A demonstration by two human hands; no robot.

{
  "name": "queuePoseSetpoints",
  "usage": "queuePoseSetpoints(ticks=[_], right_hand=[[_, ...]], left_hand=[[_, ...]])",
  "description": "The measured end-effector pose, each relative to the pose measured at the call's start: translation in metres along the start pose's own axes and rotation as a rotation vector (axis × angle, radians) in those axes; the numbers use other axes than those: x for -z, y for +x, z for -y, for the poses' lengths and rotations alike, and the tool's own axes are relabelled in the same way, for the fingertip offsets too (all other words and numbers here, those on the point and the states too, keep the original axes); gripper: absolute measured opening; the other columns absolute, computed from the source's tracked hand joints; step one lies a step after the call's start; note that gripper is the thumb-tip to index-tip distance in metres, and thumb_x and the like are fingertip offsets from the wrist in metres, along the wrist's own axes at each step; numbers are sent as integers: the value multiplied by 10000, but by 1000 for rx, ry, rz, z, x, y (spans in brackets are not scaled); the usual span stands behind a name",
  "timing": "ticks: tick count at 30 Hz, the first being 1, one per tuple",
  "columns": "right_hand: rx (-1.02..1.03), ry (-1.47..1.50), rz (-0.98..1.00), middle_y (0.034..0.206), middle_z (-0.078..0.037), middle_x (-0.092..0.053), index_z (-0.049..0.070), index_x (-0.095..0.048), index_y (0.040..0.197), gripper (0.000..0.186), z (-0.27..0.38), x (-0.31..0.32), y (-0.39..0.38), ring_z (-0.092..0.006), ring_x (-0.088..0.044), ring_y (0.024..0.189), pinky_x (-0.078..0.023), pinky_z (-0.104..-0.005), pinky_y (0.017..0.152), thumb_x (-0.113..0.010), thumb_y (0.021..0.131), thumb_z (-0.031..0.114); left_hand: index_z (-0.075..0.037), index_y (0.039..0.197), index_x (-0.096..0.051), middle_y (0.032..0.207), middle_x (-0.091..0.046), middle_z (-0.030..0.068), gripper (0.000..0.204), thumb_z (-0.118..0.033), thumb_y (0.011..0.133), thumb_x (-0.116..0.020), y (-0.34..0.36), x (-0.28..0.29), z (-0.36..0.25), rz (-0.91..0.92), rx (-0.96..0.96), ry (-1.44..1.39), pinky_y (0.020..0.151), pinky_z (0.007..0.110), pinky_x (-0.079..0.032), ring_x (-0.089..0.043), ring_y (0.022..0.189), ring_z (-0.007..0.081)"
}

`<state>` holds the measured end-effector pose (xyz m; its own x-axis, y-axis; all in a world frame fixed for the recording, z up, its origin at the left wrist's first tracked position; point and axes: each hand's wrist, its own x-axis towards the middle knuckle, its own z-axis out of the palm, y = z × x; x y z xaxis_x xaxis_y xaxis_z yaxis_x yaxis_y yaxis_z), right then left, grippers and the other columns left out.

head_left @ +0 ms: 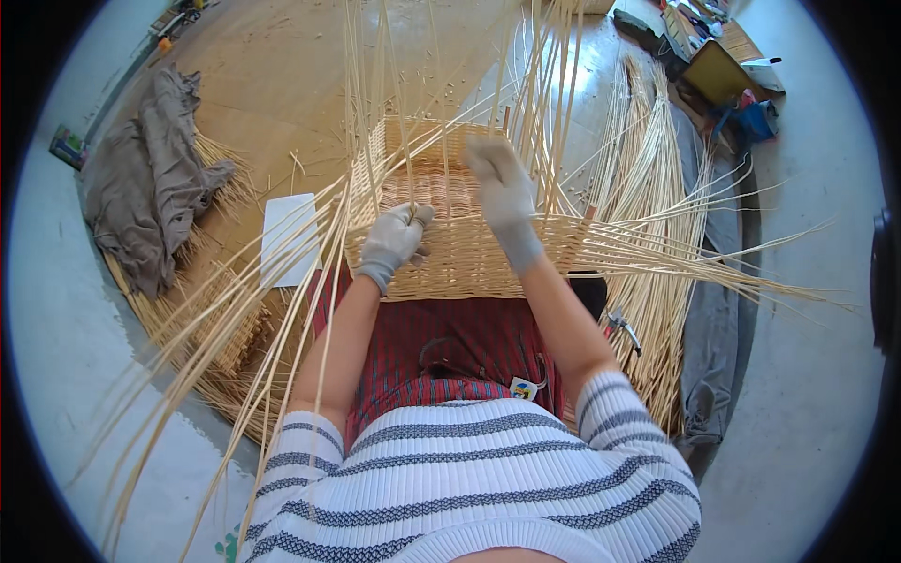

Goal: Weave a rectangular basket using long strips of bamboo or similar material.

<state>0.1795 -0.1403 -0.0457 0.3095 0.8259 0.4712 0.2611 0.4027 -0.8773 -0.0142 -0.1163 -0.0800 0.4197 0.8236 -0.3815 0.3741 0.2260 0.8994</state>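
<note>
- No words or numbers can be read.
- A small white label (525, 388) with a blue-and-yellow emblem sits on the red striped cloth (394, 352) over the lap; any lettering is too small.

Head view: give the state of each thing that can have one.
Basket: part-woven, rim unfinished.
Left hand: gloved, closed on an upright strand.
Right hand: gloved, blurred, its grip unclear.
Strand pile: loose, unwoven.
Grey cloth: crumpled.
White sheet: flat.
Hand tool: open or shut unclear.
</note>
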Motion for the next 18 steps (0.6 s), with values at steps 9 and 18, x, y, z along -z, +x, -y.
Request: queuePoseSetpoints(ticks=[9, 18], right_hand=[[-209, 500, -168, 893, -59, -678, 133, -326, 1462, 492, -49, 67, -42, -170, -690, 878, -535, -302, 608, -526, 1014, 96], [-465, 398, -471, 1033, -114, -713, 120, -486, 1237, 256, -6, 90, -85, -150, -673, 881, -482, -217, 544, -590, 1003, 121]], left_hand=[[-33, 942, -663, 776, -674, 86, 312, -323, 888, -765, 5, 1, -20, -57, 98, -48, 457, 329, -579, -684, 565, 189], [-14, 1154, -568, 761, -666, 116, 307, -259, 978, -632, 2, -45, -38, -686, -800, 228, 600, 333, -548, -643, 518, 209]])
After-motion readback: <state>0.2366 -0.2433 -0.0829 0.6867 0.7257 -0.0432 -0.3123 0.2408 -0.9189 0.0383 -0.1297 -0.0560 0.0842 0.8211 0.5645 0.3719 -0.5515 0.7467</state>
